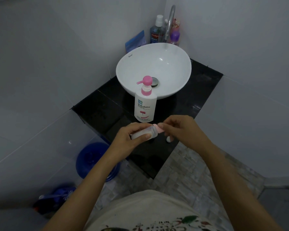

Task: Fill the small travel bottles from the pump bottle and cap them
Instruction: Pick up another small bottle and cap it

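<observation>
I log a white pump bottle [145,108] with a pink pump head and pink flower print, a translucent whitish travel bottle [146,132] with a pale pink cap [158,129], and a white basin [154,67] on a glossy black counter [107,110]. Behind it I note a blue mouthwash bottle [155,33] with a white cap, a purple-topped bottle [174,36] and a blue pouch [135,41]. A blue bucket [94,160] sits on the grey mottled floor [187,167]; my shirt [150,212] is cream with a red, green and black print.
</observation>
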`<act>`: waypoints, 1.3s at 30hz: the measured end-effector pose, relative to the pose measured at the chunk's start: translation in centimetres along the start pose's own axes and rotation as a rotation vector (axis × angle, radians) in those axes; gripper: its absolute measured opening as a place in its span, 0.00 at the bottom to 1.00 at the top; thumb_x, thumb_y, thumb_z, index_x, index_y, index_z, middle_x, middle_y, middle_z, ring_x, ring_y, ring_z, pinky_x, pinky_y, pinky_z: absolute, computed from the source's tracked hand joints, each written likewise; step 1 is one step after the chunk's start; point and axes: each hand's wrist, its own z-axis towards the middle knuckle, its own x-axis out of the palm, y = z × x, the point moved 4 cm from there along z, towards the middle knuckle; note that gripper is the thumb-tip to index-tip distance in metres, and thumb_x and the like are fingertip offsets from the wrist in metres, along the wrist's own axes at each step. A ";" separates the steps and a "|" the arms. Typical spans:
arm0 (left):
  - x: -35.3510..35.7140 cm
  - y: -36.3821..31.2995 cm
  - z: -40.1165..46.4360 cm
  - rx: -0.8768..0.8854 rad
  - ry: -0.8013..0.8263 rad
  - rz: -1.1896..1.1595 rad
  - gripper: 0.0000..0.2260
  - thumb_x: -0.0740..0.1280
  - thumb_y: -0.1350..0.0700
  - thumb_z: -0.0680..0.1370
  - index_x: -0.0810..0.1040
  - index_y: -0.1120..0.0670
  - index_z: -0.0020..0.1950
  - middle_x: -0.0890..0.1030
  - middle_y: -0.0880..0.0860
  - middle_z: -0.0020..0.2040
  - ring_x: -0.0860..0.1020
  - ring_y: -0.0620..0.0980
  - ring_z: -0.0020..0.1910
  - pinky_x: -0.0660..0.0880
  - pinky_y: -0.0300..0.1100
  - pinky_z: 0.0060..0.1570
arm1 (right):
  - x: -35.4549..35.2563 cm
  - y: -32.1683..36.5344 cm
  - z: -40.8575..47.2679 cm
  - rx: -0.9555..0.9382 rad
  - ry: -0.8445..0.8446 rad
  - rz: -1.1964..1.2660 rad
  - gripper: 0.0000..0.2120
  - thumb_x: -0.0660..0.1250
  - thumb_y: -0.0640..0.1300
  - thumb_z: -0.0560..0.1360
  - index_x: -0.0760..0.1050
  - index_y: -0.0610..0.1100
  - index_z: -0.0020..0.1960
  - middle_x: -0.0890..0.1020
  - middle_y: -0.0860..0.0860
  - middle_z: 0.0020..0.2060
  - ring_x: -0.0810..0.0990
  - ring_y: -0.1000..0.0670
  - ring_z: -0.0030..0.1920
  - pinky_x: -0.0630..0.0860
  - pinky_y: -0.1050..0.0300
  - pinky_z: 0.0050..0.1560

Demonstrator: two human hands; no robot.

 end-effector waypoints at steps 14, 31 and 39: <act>0.0 -0.7 -0.3 0.000 0.007 -0.017 0.14 0.68 0.56 0.75 0.77 0.49 0.61 0.78 0.48 0.56 0.76 0.39 0.54 0.74 0.30 0.49 | 0.3 0.3 -0.3 0.035 -0.005 -0.033 0.12 0.65 0.56 0.74 0.78 0.48 0.47 0.82 0.50 0.36 0.80 0.52 0.31 0.78 0.59 0.35; 0.1 -1.7 -0.7 0.025 0.000 -0.021 0.13 0.68 0.60 0.75 0.77 0.49 0.59 0.78 0.47 0.55 0.76 0.35 0.52 0.73 0.27 0.49 | 0.1 0.7 -1.2 -0.049 0.021 0.053 0.07 0.67 0.47 0.74 0.77 0.46 0.51 0.82 0.49 0.37 0.81 0.46 0.33 0.80 0.55 0.39; 0.1 -1.6 -0.7 0.016 -0.011 -0.021 0.14 0.68 0.60 0.75 0.77 0.50 0.59 0.78 0.48 0.56 0.76 0.35 0.52 0.72 0.26 0.48 | -0.1 0.9 -1.5 -0.095 0.030 0.043 0.10 0.68 0.44 0.74 0.76 0.48 0.55 0.81 0.52 0.43 0.81 0.53 0.38 0.77 0.67 0.38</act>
